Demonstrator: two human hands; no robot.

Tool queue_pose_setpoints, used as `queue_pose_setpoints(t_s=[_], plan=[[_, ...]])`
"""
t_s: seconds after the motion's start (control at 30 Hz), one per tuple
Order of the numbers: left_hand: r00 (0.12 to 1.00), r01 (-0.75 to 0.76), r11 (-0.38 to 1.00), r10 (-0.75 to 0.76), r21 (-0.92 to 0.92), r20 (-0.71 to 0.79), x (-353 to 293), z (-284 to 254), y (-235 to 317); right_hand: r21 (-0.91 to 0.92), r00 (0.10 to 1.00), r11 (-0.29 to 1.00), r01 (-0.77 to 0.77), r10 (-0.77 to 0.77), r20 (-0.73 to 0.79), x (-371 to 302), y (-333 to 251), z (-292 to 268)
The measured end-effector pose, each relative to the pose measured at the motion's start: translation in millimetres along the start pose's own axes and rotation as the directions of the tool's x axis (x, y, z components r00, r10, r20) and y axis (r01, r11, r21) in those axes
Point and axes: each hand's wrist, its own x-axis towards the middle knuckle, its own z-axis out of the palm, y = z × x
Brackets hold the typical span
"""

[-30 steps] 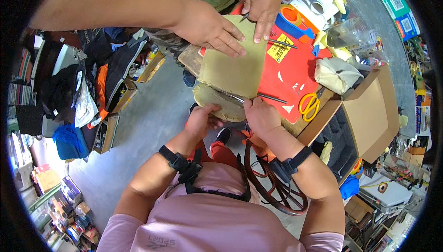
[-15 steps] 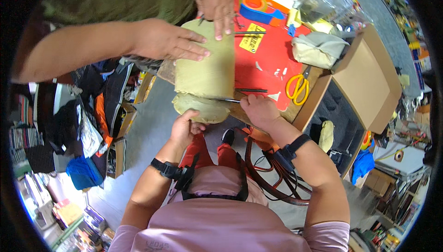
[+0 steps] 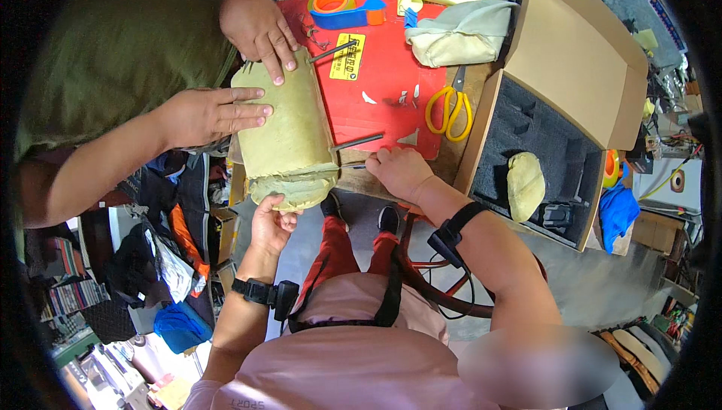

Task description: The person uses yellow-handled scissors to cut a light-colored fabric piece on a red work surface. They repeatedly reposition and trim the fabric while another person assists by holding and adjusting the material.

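A yellow-beige padded block, which looks like a headrest (image 3: 289,128), lies on the table with two dark rods (image 3: 359,141) sticking out to its right. Its near end has a loose flap (image 3: 297,190), parted from the body along a seam. My left hand (image 3: 272,226) pinches the near edge of this flap between thumb and fingers. My right hand (image 3: 398,175) is closed on a slim metal tool (image 3: 352,166), whose tip is at the right end of the seam; its exact kind is hidden. A co-worker's two hands (image 3: 259,38) press on the top of the block.
Yellow-handled scissors (image 3: 450,113) lie right of the red sheet (image 3: 376,94). Behind are a tape dispenser (image 3: 346,12) and a grey-beige pouch (image 3: 462,33). An open cardboard box (image 3: 475,136) with dark foam and a yellow-beige pad (image 3: 525,187) stands at right.
My view has shifted, so the table sits further left. The tool, earlier lying in along the seam, now shows mostly outside its right end. My left hand stays on the flap.
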Motion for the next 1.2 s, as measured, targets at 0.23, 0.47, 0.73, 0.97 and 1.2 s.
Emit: queue_pose_setpoints(t_s=[0.23,0.47,0.73,0.97,1.2], plan=[[0.999,0.03,1.0,-0.03,-0.007,-0.033,0,-2,-2,0.039,0.998,0.999,0.002,0.001,-0.061,0,8,10],[0.999,0.052,0.999,-0.052,-0.018,-0.008,1,-3,-1,0.027,0.994,0.997,0.066,-0.063,-0.091,13,-7,15],[1.0,0.015,1.0,-0.015,-0.002,-0.01,-1,-2,-3,0.074,1.0,0.997,-0.028,0.028,0.003,6,5,16],[1.0,-0.008,0.998,0.008,0.061,0.002,-7,-5,0,0.088,0.999,0.996,-0.02,0.018,0.028,7,4,23],[0.986,-0.167,0.981,0.168,0.101,0.0,-13,-1,-8,0.034,0.998,0.998,-0.05,0.049,0.03,20,-7,30]])
